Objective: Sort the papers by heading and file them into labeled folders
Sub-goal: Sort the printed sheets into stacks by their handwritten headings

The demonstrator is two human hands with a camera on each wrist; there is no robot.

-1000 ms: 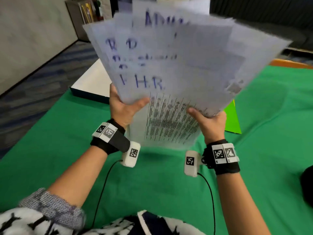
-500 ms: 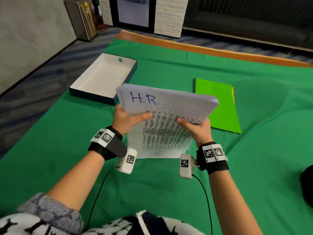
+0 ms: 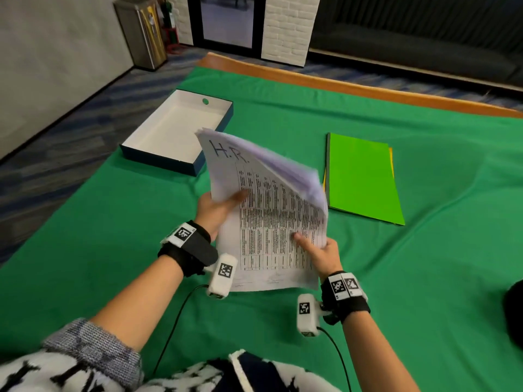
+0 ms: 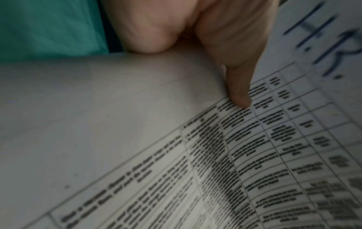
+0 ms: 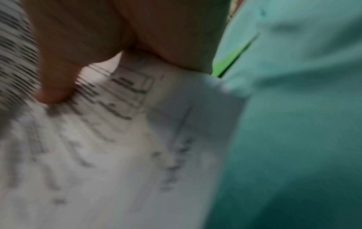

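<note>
Step now: This looks like the very start of the sorting. The papers (image 3: 268,216) are all in one pile, up in the air in the middle of the head view. None look filed yet.
Top sheet: It says "H.R." in big letters over a table of small print.
Left hand (image 3: 218,207): It holds the left edge of the pile. The thumb lies on top of the sheet and the other fingers are hidden under it.
Right hand (image 3: 322,256): It pinches the lower right edge of the pile, thumb on top.
Folders (image 3: 362,179): A flat green stack lies on the green cloth (image 3: 424,278), just right of the pile. A yellow edge peeks out under it. I can't see any labels.
Box (image 3: 169,134): An open white box sits at the upper left of the pile, near it.
Next move: I think the pile must go down so the sheets can be split by heading. Then a folder must be opened.
</note>
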